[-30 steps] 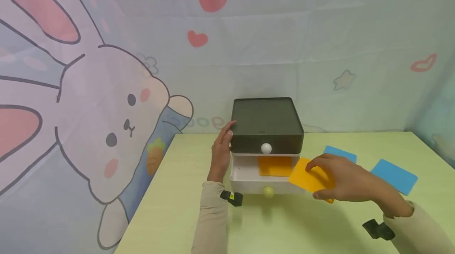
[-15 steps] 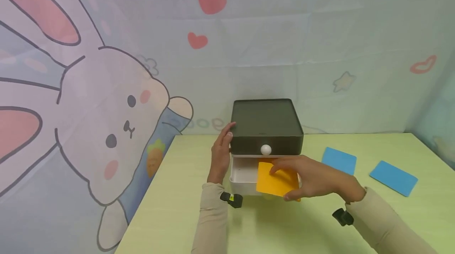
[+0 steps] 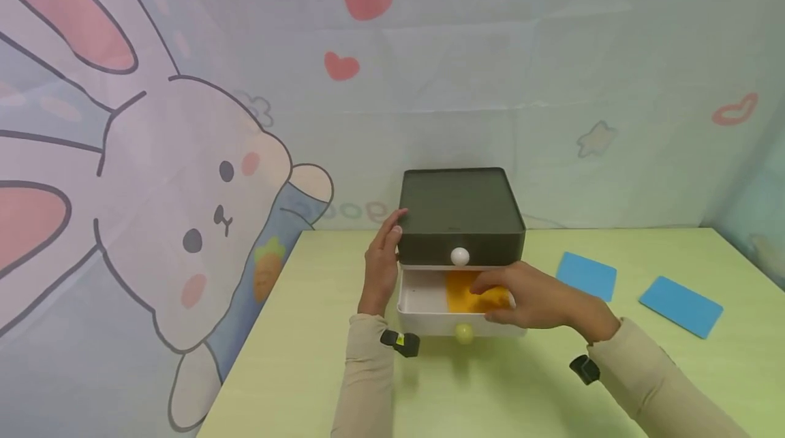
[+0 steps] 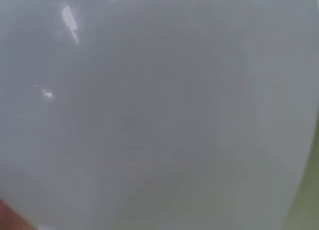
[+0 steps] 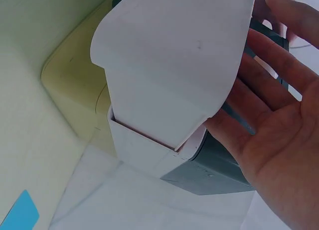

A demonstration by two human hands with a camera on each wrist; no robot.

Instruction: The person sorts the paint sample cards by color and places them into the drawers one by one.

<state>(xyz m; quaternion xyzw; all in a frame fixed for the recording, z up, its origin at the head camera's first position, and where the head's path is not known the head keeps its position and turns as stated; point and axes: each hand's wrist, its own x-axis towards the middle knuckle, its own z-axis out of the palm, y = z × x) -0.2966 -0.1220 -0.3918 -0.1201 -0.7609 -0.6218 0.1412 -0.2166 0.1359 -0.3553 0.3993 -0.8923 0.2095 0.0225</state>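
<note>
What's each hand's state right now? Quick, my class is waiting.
Left hand: open, against the side of the box.
Right hand: at the drawer; whether it grips an orange card cannot be told.

Beige left sleeve (image 3: 369, 377) and right sleeve (image 3: 656, 380), both creased; small black wrist blocks (image 3: 409, 345), the left bearing a yellow-green mark (image 3: 400, 339).

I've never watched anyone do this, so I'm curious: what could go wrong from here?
The right hand reaches into the pulled-out white drawer, so it might get pinched if the drawer slid in. The orange card in there could perhaps snag on closing if it ends up tilted. The drawer unit might shift if the left hand came off its side.
</note>
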